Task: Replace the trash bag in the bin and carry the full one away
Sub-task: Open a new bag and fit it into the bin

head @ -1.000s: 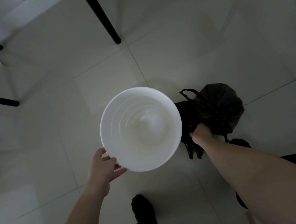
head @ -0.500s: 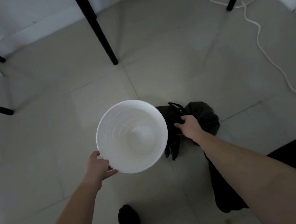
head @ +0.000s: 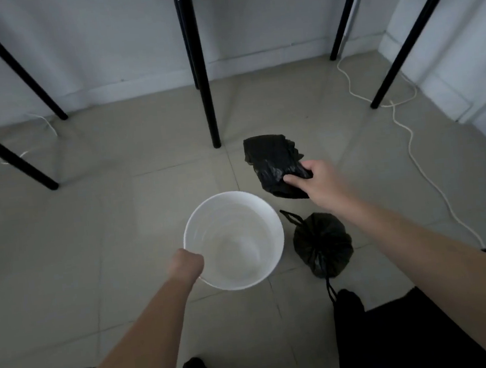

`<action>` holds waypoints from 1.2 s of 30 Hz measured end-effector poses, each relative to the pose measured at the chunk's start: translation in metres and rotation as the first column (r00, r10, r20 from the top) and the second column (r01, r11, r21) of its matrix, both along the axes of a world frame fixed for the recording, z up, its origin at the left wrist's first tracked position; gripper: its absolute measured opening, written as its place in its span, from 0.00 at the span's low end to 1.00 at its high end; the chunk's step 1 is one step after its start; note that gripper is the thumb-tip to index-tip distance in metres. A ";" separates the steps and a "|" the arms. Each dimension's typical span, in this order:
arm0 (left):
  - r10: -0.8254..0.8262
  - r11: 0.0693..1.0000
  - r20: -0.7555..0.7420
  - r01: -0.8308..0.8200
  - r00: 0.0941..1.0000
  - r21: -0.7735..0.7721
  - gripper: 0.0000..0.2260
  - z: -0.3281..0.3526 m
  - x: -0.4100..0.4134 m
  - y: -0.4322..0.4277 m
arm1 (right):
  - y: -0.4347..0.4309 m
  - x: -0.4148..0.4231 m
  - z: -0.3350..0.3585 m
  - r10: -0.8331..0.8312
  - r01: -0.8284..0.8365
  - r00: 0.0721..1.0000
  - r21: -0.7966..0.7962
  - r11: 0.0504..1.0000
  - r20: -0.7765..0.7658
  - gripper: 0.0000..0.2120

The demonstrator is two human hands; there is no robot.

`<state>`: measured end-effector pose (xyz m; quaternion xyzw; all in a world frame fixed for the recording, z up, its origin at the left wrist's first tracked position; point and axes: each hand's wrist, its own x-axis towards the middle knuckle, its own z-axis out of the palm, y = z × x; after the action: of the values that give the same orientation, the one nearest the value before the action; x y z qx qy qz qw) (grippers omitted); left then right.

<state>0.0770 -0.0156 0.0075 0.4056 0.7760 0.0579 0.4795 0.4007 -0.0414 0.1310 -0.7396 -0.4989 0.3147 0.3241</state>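
A white round bin [head: 264, 211] stands on the tiled floor with no bag inside it. My left hand [head: 185, 264] grips its near left rim. To the right of the bin a full black trash bag [head: 323, 243] sits on the floor, tied at the top, its drawstring loops loose. My right hand [head: 319, 179] is raised above and beyond it, holding a crumpled, folded black bag [head: 274, 162] in the air.
Black table legs [head: 207, 97] stand ahead on the floor, with more to the left and right. A white cable [head: 411, 142] snakes across the tiles at the right. A white wall lies beyond. My dark shoes and trousers [head: 371, 335] show at the bottom.
My right hand has lifted a folded black bag up and away from beside the full bag. My left hand has closed on the bin's rim. The view has tilted up towards the wall.
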 end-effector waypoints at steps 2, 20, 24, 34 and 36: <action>-0.056 0.996 0.067 0.051 0.996 0.071 0.22 0.026 0.007 0.006 | -0.004 -0.015 0.020 0.080 -0.081 0.997 0.017 0.997 0.021 0.11; 0.212 0.894 0.822 -0.445 0.528 0.056 0.15 0.153 0.003 0.038 | -0.008 -0.079 0.021 0.659 -0.630 0.748 -0.394 0.669 -0.076 0.10; -0.018 0.969 0.714 -0.163 0.700 0.185 0.15 0.155 0.015 0.041 | 0.014 -0.073 0.030 0.483 -0.550 0.835 -0.367 0.750 -0.264 0.27; -0.521 0.847 0.324 0.432 0.789 0.310 0.15 0.147 0.020 0.046 | 0.055 -0.069 0.028 -0.150 -0.096 0.641 -0.272 0.958 -0.753 0.13; -0.501 0.865 0.428 0.426 0.752 0.264 0.17 0.151 0.013 0.049 | 0.058 -0.068 0.024 -0.115 -0.106 0.656 -0.242 0.964 -0.746 0.14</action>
<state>0.0899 0.0337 0.1589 0.5928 0.4993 0.0941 0.6248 0.3326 0.0162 0.1545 -0.5796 -0.2710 0.6558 0.4007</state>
